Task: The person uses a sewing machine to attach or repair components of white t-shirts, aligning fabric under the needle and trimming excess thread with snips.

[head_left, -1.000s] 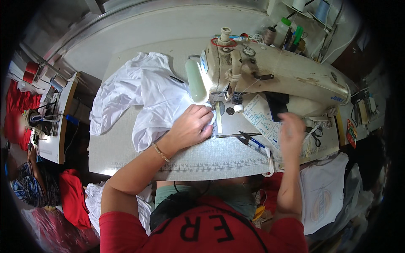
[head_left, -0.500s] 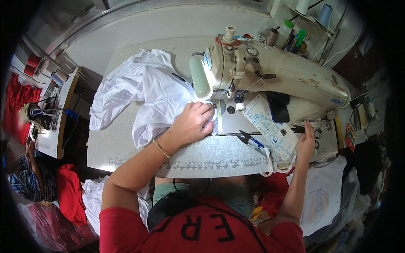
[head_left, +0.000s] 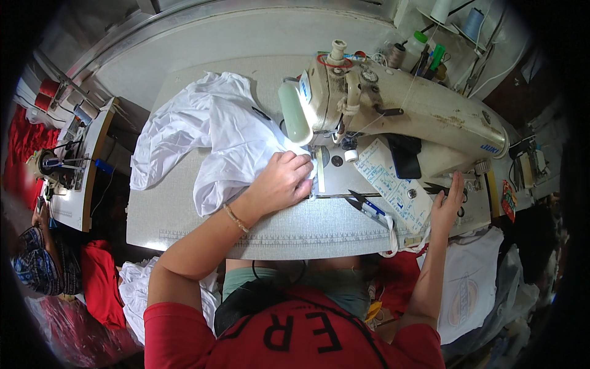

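Note:
A white shirt (head_left: pixel 230 132) lies spread over the left half of the sewing table, one edge running under the head of the sewing machine (head_left: pixel 424 101). At that edge, beside the lit needle area, my left hand (head_left: pixel 284 179) is closed on the cloth with its fingers curled. The needle itself is hard to make out behind the green tube-shaped lamp (head_left: pixel 295 117). My right hand (head_left: pixel 447 203) holds nothing; its fingers stretch out straight at the table's right side. Just beside it lies a pair of black scissors (head_left: pixel 435 188), partly covered by the hand.
Thread snips (head_left: pixel 367 208) lie on the table front, close to a marked paper strip (head_left: pixel 393 184) and a dark phone (head_left: pixel 405 161). A white cord (head_left: pixel 391 240) hangs at the front edge. On the left, another person's hand (head_left: pixel 41 215) is at a second sewing machine (head_left: pixel 52 163).
My right hand has shifted slightly right, its fingers straighter. My left hand and the shirt stay nearly in place.

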Demonstrator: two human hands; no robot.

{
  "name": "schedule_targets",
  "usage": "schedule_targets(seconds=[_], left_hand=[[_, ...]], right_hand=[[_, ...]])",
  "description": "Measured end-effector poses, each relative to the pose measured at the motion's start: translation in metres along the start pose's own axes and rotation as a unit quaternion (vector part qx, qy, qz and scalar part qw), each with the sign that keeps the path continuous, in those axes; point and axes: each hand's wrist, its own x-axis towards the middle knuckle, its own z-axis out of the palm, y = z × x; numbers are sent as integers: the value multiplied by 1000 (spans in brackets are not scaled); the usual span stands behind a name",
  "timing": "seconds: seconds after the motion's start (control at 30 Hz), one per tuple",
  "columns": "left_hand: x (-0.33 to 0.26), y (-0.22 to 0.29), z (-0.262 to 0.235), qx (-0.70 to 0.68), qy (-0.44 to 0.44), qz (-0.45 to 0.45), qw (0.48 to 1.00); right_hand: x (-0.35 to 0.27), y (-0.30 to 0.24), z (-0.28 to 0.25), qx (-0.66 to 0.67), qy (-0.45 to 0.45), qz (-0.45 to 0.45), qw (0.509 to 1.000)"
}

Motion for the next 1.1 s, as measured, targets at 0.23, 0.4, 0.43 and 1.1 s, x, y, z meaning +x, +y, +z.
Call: schedule_targets(seconds=[0.23, 0.4, 0.43, 1.1], left_hand=[[1, -7, 3, 19, 0, -5, 1000], [3, -9, 4, 25, 18, -5, 1000], [3, -9, 4, 25, 20, -5, 999], [2, -7, 8, 52, 24, -4, 998]], right_hand=[[1, 1, 0, -17, 9, -22, 1000], [0, 5, 3, 38, -17, 11, 999], [-3, 14, 5, 36, -55, 32, 997], [15, 4, -7, -6, 65, -18, 998]])
